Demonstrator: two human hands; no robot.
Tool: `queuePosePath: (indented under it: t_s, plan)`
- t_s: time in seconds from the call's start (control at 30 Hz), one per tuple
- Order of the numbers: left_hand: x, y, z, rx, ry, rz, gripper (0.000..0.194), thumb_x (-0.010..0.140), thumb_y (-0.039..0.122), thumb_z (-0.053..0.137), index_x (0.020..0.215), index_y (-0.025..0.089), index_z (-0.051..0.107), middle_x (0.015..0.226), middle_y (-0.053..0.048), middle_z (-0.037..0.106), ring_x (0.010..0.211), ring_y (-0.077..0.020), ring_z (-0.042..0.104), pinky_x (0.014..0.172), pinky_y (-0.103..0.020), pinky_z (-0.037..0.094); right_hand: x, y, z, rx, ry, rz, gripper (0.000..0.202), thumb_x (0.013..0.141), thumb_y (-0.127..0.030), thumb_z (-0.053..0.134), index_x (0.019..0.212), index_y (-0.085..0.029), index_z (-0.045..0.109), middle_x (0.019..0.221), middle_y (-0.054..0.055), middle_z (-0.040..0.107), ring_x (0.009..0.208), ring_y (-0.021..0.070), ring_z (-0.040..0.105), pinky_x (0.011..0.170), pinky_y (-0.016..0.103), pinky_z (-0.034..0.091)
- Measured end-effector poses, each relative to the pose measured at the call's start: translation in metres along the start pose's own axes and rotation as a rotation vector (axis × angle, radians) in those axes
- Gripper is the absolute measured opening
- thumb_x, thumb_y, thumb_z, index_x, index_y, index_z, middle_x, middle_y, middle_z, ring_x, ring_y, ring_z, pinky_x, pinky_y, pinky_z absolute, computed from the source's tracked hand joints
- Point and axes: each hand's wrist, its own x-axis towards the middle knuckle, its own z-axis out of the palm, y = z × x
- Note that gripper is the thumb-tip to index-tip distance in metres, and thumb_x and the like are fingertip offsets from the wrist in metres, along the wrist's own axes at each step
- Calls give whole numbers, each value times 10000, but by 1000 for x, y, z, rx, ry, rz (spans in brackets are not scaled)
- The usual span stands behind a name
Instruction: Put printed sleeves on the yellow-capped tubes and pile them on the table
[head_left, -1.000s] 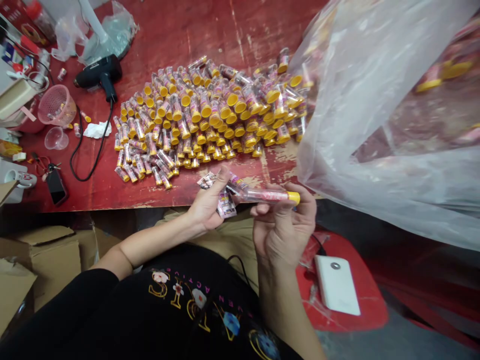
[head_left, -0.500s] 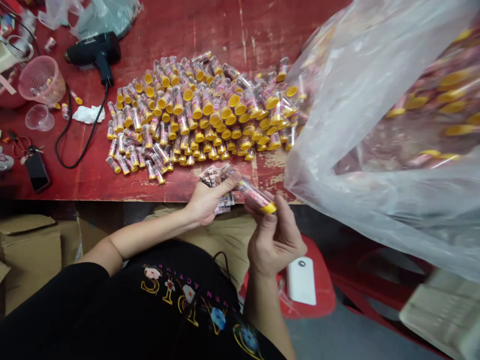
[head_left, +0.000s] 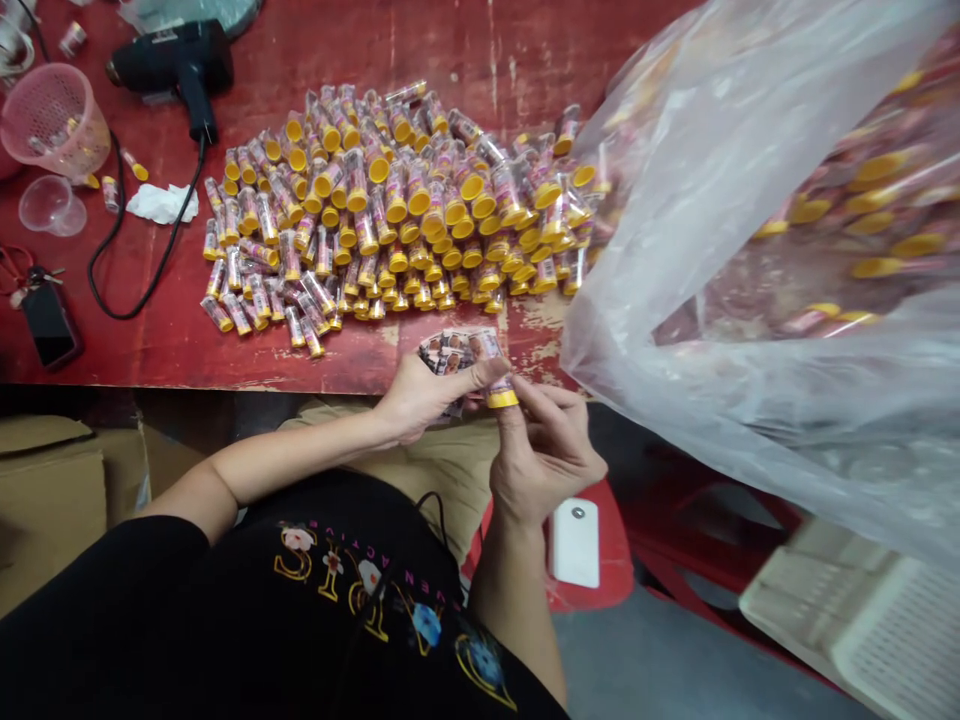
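Note:
My left hand (head_left: 431, 395) holds a fan of small printed sheets (head_left: 450, 352), with its thumb pressed on a clear tube. That tube (head_left: 496, 380) has a yellow cap pointing toward me and lies against the sheets. The fingers of my right hand (head_left: 544, 440) pinch the tube near its capped end. Beyond both hands, a large pile of similar yellow-capped tubes (head_left: 405, 215) lies on the red table (head_left: 352, 365).
A big translucent bag (head_left: 645, 310) with more tubes covers the right side. At the left are a heat gun (head_left: 180, 60) with its cord, a pink basket (head_left: 90, 125), a plastic cup (head_left: 49, 205), crumpled tissue (head_left: 161, 203) and a phone (head_left: 49, 325). A white device (head_left: 576, 550) rests on a red stool.
The tube has moved left onto the sheets and turned more upright in the view. My right hand has closed in on my left hand, whose thumb now presses the tube. The view has shifted slightly.

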Motion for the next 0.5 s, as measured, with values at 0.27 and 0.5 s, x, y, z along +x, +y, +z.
queuePosePath:
  t_s: [0.27, 0.5]
  plan:
    - [-1, 0, -1, -20, -15, 21, 509, 560, 456, 1033, 772, 184, 658, 691, 22, 649, 580, -80, 520, 605, -252, 426, 4, -2, 13, 27, 93, 38, 176, 783, -323, 909, 944, -261, 874, 841, 9, 676, 712, 108, 600, 556, 231, 431]
    - [13, 12, -3, -80, 36, 99, 490, 631, 490, 999, 879, 178, 714, 861, -38, 745, 733, -141, 667, 707, -264, 536, 25, 4, 32, 161, 37, 76, 188, 805, -353, 881, 934, -220, 847, 862, 2, 676, 716, 129, 652, 644, 304, 592]
